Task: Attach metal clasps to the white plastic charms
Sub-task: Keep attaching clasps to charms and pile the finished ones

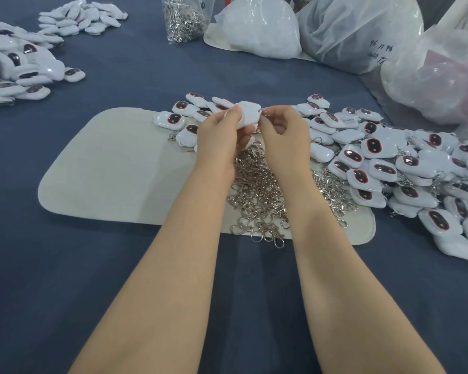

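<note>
Left hand point(219, 133) fingers pinch white charm point(250, 114) | right hand point(284, 133) fingers pinch at its right edge, seemingly on a clasp point(264, 112) | charm raised over mat point(114, 171), mid-surface point(135, 66) | clasp pile point(257, 195) beneath wrists | charm heap point(405, 168) toward right edge

White charms point(381, 168) with dark, red-rimmed ovals; silver clasps point(257, 190); beige mat point(106, 168); slate-blue tablecloth point(65, 265); translucent white bags point(357, 31).

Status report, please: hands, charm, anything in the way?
Left hand grips white charm. Right hand pinches clasp at its edge. Nothing in the way.
</note>
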Demonstrator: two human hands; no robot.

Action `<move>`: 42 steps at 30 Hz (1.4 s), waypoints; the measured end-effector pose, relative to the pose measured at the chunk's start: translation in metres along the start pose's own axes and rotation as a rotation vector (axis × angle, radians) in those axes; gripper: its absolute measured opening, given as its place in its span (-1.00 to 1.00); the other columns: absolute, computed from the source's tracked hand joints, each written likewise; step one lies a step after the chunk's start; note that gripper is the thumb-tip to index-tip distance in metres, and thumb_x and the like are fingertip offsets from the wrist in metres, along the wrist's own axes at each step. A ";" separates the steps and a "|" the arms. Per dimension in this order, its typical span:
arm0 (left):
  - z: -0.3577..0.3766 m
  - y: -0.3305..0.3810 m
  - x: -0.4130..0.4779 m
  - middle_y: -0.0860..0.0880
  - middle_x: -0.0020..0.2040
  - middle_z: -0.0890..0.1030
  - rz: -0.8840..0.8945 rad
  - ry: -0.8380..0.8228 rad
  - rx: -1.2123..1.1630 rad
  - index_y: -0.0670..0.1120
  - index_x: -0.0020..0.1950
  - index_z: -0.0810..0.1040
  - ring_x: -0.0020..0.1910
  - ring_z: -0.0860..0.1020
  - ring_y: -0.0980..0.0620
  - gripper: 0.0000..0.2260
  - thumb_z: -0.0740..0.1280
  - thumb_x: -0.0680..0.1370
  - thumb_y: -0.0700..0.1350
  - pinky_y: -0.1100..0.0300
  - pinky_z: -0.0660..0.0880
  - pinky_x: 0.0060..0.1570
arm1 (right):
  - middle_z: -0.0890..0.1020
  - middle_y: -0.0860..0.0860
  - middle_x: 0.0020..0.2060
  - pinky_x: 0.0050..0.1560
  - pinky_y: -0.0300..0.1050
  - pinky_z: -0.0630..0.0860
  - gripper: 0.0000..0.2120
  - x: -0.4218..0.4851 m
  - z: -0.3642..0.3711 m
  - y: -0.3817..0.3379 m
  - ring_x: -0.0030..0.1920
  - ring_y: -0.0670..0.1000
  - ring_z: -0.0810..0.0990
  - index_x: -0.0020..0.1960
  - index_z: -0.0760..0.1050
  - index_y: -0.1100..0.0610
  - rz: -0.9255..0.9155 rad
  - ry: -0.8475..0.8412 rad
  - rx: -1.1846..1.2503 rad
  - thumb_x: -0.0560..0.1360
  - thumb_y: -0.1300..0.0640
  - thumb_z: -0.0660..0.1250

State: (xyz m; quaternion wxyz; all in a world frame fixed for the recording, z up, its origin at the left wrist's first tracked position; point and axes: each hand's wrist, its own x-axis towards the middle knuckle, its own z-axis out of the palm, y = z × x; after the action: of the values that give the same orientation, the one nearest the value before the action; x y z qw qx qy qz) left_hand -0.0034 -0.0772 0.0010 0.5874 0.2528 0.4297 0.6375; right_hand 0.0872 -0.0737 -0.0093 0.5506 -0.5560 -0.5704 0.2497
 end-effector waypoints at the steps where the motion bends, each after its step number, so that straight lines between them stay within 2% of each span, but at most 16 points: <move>1: 0.000 0.001 0.000 -0.06 -0.25 0.55 -0.040 -0.006 -0.055 -0.16 -0.07 0.51 -0.48 0.51 0.19 -0.89 0.21 0.60 -0.23 0.35 0.45 -0.45 | 0.57 -0.14 -0.19 -0.04 -0.36 0.48 -0.92 0.000 0.000 0.000 -0.10 -0.12 0.57 -0.04 0.50 0.09 -0.001 0.000 0.006 0.53 0.24 0.28; 7: -0.002 0.004 -0.001 -0.06 -0.25 0.55 -0.176 0.007 -0.214 -0.14 -0.13 0.45 -0.51 0.52 0.18 -0.88 0.21 0.60 -0.24 0.36 0.46 -0.49 | 0.59 -0.14 -0.21 -0.08 -0.30 0.49 -0.89 -0.001 0.001 -0.002 -0.13 -0.11 0.59 -0.02 0.48 0.01 -0.005 0.012 0.012 0.52 0.20 0.29; 11: -0.002 0.004 -0.002 -0.07 -0.27 0.53 -0.212 0.012 -0.222 -0.12 -0.18 0.42 -0.53 0.53 0.17 -0.85 0.21 0.59 -0.24 0.35 0.46 -0.51 | 0.56 -0.19 -0.23 -0.10 -0.41 0.45 -0.91 -0.002 0.002 -0.003 -0.18 -0.22 0.53 -0.09 0.47 0.06 -0.035 0.033 0.014 0.53 0.23 0.29; 13: -0.002 0.004 -0.001 -0.07 -0.24 0.53 -0.204 0.008 -0.180 -0.11 -0.17 0.43 -0.53 0.53 0.18 -0.85 0.20 0.59 -0.24 0.35 0.47 -0.51 | 0.55 -0.18 -0.23 -0.09 -0.39 0.46 -0.93 -0.003 0.002 -0.003 -0.18 -0.20 0.53 -0.08 0.48 0.08 -0.050 0.050 0.028 0.54 0.23 0.28; 20: 0.002 0.000 -0.001 -0.04 -0.18 0.57 -0.104 0.000 -0.035 -0.09 -0.03 0.49 -0.50 0.53 0.19 -0.91 0.20 0.58 -0.22 0.36 0.47 -0.44 | 0.53 -0.18 -0.26 -0.15 -0.44 0.40 -0.93 -0.006 0.000 -0.004 -0.23 -0.24 0.49 -0.05 0.50 0.15 -0.149 0.143 -0.042 0.53 0.28 0.26; 23: 0.003 -0.001 -0.001 -0.11 -0.06 0.58 -0.009 0.023 0.039 -0.07 0.04 0.46 -0.47 0.53 0.16 -0.93 0.22 0.60 -0.20 0.33 0.46 -0.40 | 0.56 -0.11 -0.27 -0.12 -0.31 0.46 -0.92 -0.006 -0.001 -0.002 -0.21 -0.12 0.53 -0.06 0.53 0.19 -0.175 0.136 -0.119 0.53 0.28 0.26; 25: 0.003 -0.002 -0.002 -0.15 0.02 0.56 0.087 0.036 0.103 -0.07 0.08 0.45 -0.44 0.53 0.12 -0.91 0.23 0.60 -0.20 0.35 0.42 -0.44 | 0.58 -0.08 -0.26 -0.10 -0.21 0.48 -0.92 -0.006 -0.002 -0.001 -0.20 -0.06 0.55 -0.08 0.54 0.20 -0.189 0.126 -0.174 0.52 0.28 0.26; 27: 0.002 -0.003 -0.004 -0.11 0.00 0.54 0.204 0.032 0.177 -0.07 0.08 0.46 -0.33 0.57 0.02 -0.89 0.23 0.59 -0.22 0.38 0.41 -0.45 | 0.59 -0.05 -0.25 -0.08 -0.14 0.49 -0.92 -0.006 -0.002 0.001 -0.19 -0.02 0.56 -0.09 0.54 0.21 -0.191 0.121 -0.204 0.52 0.28 0.26; 28: 0.002 -0.003 -0.005 -0.08 -0.03 0.54 0.262 0.022 0.225 -0.06 0.08 0.46 -0.25 0.59 -0.05 -0.89 0.23 0.59 -0.23 0.36 0.44 -0.41 | 0.61 -0.03 -0.24 -0.08 -0.11 0.50 -0.92 -0.005 -0.002 0.002 -0.18 0.00 0.57 -0.09 0.54 0.21 -0.188 0.119 -0.212 0.51 0.28 0.26; 30: 0.003 -0.004 -0.005 -0.03 -0.08 0.54 0.351 -0.004 0.318 -0.03 0.08 0.46 -0.14 0.60 -0.17 -0.87 0.23 0.58 -0.22 0.19 0.55 -0.23 | 0.62 -0.01 -0.21 -0.08 -0.09 0.49 -0.92 -0.005 -0.002 0.003 -0.17 0.01 0.56 -0.09 0.53 0.21 -0.181 0.114 -0.224 0.51 0.28 0.26; 32: 0.003 -0.004 -0.006 -0.01 -0.06 0.54 0.387 -0.023 0.389 -0.01 0.07 0.45 -0.06 0.60 -0.22 -0.87 0.23 0.58 -0.21 0.00 0.56 -0.01 | 0.60 -0.03 -0.23 -0.12 -0.13 0.47 -0.92 -0.004 -0.002 0.004 -0.20 -0.02 0.53 -0.07 0.52 0.20 -0.170 0.116 -0.232 0.52 0.28 0.25; 33: 0.003 -0.004 -0.006 -0.04 -0.03 0.56 0.394 -0.029 0.411 -0.01 0.07 0.45 -0.03 0.59 -0.22 -0.87 0.23 0.58 -0.21 -0.02 0.55 0.02 | 0.57 -0.05 -0.24 -0.13 -0.16 0.44 -0.92 -0.004 -0.001 0.004 -0.21 -0.04 0.51 -0.06 0.52 0.21 -0.163 0.124 -0.224 0.53 0.28 0.24; 35: 0.004 -0.004 -0.007 -0.12 0.05 0.57 0.376 -0.037 0.403 -0.03 0.07 0.44 -0.09 0.61 -0.16 -0.88 0.23 0.59 -0.21 0.11 0.57 -0.08 | 0.54 -0.09 -0.26 -0.14 -0.25 0.41 -0.91 -0.004 -0.001 0.002 -0.21 -0.09 0.48 -0.04 0.50 0.21 -0.148 0.150 -0.172 0.54 0.28 0.23; 37: 0.006 -0.004 -0.008 -0.14 0.05 0.58 0.317 -0.022 0.344 -0.06 0.06 0.44 -0.28 0.62 0.02 -0.92 0.23 0.59 -0.20 0.25 0.55 -0.22 | 0.51 -0.15 -0.26 -0.13 -0.32 0.41 -0.92 -0.003 -0.002 -0.001 -0.21 -0.14 0.47 -0.04 0.49 0.18 -0.138 0.175 -0.102 0.55 0.27 0.23; 39: 0.007 -0.004 -0.008 -0.11 0.00 0.58 0.217 0.002 0.250 -0.07 0.00 0.46 -0.42 0.59 0.15 -0.94 0.23 0.59 -0.20 0.24 0.54 -0.22 | 0.52 -0.16 -0.24 -0.13 -0.40 0.40 -0.92 -0.003 -0.002 -0.004 -0.21 -0.18 0.48 -0.04 0.48 0.15 -0.136 0.188 -0.052 0.56 0.26 0.23; 42: 0.007 -0.003 -0.004 -0.09 -0.13 0.60 0.060 -0.008 0.126 -0.16 0.04 0.51 -0.47 0.56 0.18 -0.91 0.23 0.57 -0.21 0.26 0.53 -0.28 | 0.56 -0.10 -0.20 -0.14 -0.46 0.37 -0.91 -0.005 -0.001 -0.006 -0.19 -0.21 0.48 -0.01 0.50 0.16 -0.142 0.194 -0.039 0.57 0.25 0.22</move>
State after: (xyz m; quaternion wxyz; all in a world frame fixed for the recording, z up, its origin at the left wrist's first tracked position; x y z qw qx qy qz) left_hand 0.0047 -0.0800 0.0026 0.5528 0.3047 0.4588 0.6254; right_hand 0.0846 -0.0801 -0.0056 0.6086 -0.5464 -0.5570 0.1442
